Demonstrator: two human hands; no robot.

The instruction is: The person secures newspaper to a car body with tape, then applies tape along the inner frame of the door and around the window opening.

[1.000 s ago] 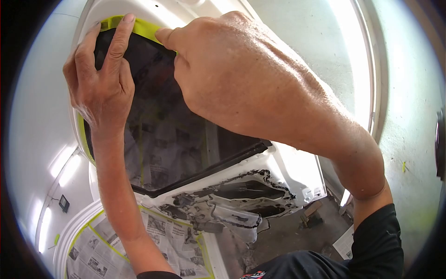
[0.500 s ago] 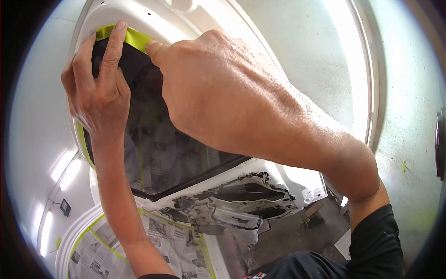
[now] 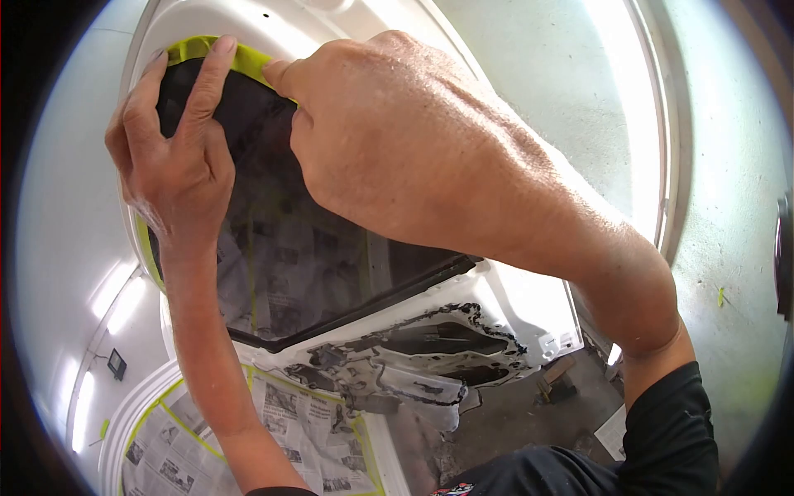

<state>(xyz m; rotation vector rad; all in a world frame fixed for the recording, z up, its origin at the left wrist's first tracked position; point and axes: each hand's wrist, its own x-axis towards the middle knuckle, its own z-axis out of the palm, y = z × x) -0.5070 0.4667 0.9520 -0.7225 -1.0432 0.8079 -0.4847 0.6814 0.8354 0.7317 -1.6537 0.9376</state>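
A strip of yellow-green masking tape (image 3: 250, 62) runs along the upper edge of a dark window pane (image 3: 273, 190) in a white vehicle door (image 3: 248, 23). My left hand (image 3: 178, 157) has its fingers spread, with two fingertips pressing on the tape near its left part. My right hand (image 3: 397, 140) is closed, its index fingertip on the tape to the right of my left hand. The tape passes under that finger. The other right fingers are curled and mostly hidden behind the back of the hand.
Below the window, the door's inner panel (image 3: 447, 339) has openings edged with black sealant. Newspaper (image 3: 281, 413) bordered with green tape covers another opening at lower left. A pale wall (image 3: 728, 248) stands on the right, and a grey floor (image 3: 513, 422) shows below.
My right hand has moved slightly up, still at the tape. More tape shows beside its index finger. My left fingertips stay on the tape, and the strip's left part looks wider.
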